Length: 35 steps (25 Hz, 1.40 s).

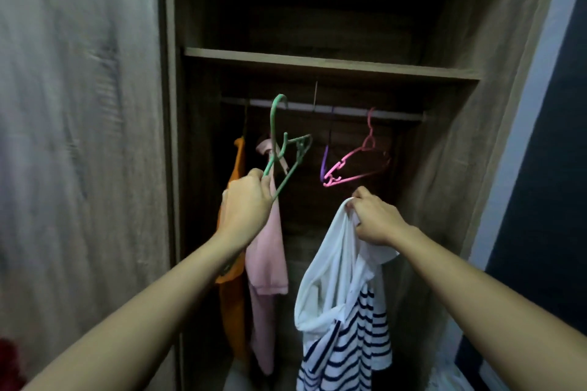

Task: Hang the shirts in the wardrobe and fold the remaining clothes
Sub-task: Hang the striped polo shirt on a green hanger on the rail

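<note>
My left hand grips the lower corner of a green hanger, whose hook sits at the wardrobe rail. My right hand holds up a white shirt with navy stripes by its top edge, just below an empty pink hanger on the rail. A pink shirt and an orange garment hang at the left of the rail, behind my left arm. A purple hanger hangs edge-on between the green and pink ones.
The open wardrobe has a wooden shelf above the rail and a closed door panel on the left. Something red lies at the bottom left. A dark wall stands at the right.
</note>
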{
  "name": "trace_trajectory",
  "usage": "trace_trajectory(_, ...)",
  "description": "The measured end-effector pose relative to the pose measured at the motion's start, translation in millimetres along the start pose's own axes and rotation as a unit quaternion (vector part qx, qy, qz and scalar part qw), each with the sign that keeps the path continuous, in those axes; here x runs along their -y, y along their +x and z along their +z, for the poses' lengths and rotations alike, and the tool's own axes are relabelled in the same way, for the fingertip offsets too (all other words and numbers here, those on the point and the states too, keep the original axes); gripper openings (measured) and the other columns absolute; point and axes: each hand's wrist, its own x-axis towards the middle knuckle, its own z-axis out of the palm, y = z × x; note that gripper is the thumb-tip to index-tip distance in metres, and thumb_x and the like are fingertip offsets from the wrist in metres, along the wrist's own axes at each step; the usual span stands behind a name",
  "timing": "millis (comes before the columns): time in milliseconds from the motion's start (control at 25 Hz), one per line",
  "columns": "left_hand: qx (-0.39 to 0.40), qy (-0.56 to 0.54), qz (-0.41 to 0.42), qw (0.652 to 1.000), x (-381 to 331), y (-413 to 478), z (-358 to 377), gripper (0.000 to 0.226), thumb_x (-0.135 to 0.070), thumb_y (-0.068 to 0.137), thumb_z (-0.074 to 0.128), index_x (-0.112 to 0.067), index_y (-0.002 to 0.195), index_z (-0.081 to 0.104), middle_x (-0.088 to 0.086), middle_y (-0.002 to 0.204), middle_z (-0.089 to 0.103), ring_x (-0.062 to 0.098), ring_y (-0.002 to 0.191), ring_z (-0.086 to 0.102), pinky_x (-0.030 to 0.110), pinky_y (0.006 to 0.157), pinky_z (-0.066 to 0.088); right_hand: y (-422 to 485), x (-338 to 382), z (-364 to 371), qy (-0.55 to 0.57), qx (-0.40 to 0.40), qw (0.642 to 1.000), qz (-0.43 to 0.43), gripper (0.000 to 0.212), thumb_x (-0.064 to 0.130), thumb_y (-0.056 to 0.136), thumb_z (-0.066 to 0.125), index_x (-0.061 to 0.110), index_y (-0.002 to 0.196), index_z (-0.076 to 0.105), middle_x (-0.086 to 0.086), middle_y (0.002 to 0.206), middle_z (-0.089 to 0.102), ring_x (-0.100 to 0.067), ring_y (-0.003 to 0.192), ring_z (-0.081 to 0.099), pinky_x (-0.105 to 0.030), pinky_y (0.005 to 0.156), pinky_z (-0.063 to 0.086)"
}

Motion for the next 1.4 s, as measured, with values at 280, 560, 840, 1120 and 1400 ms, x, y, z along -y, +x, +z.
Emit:
trace_trajectory(280, 0.049, -0.024, -0.015, 0.998, 21, -55, -82, 0.039, -0.038, 0.095, 0.052, -0.008, 0.077, 0.069, 0.004, 0.058, 0.066, 0.015, 0.05, 0.063, 0.03, 0.053, 0.051, -10, -22, 1, 0.037, 0.008, 0.999, 0.028, 0.045, 0.011, 0.078, 0.052, 0.013, 0.123, 0.053, -0.007, 0.131, 0.035, -0.034, 0.113, 0.05, -0.04, 0.09, 0.045)
trace_trajectory(560, 0.156, 0.022, 0.043, 0.987, 16, -84, -119, 0.034, -0.04, 0.092, 0.053, -0.015, 0.077, 0.07, -0.002, 0.054, 0.063, 0.007, 0.047, 0.062, 0.02, 0.047, 0.05, -23, 2, -10, 0.049, 0.002, 0.999, -0.005, 0.044, 0.01, 0.078, 0.056, 0.016, 0.122, 0.053, -0.004, 0.138, 0.032, -0.033, 0.12, 0.046, -0.04, 0.093, 0.044)
trace_trajectory(840, 0.11, -0.003, 0.106, 0.988, 6, -99, -55, 0.047, -0.037, 0.093, 0.054, -0.029, 0.05, 0.037, -0.009, 0.041, 0.039, 0.007, 0.041, 0.043, 0.018, 0.047, 0.027, -41, 53, -53, 0.005, -0.071, 0.979, -0.19, 0.053, 0.011, 0.074, 0.056, 0.022, 0.126, 0.051, 0.002, 0.132, 0.041, -0.025, 0.112, 0.047, -0.04, 0.081, 0.048)
trace_trajectory(1120, -0.01, -0.182, 0.096, 0.978, -4, -100, -55, 0.034, -0.039, 0.093, 0.054, -0.026, 0.061, 0.053, -0.007, 0.045, 0.052, 0.004, 0.043, 0.053, 0.015, 0.046, 0.039, -40, 36, -70, -0.037, -0.319, 0.901, -0.293, 0.051, 0.053, 0.096, 0.021, 0.023, 0.084, 0.061, 0.001, 0.069, 0.066, -0.023, 0.064, 0.066, -0.024, 0.046, 0.034)
trace_trajectory(1400, -0.118, 0.052, 0.3, 0.945, 8, -147, 8, 0.026, -0.03, 0.08, 0.056, -0.021, 0.105, 0.054, 0.01, 0.111, 0.041, 0.025, 0.091, 0.043, 0.037, 0.07, 0.043, -21, 55, -74, -0.029, -0.391, 0.881, -0.263, 0.04, 0.045, 0.092, 0.037, 0.019, 0.068, 0.055, -0.002, 0.058, 0.062, -0.028, 0.051, 0.062, -0.016, 0.043, 0.008)
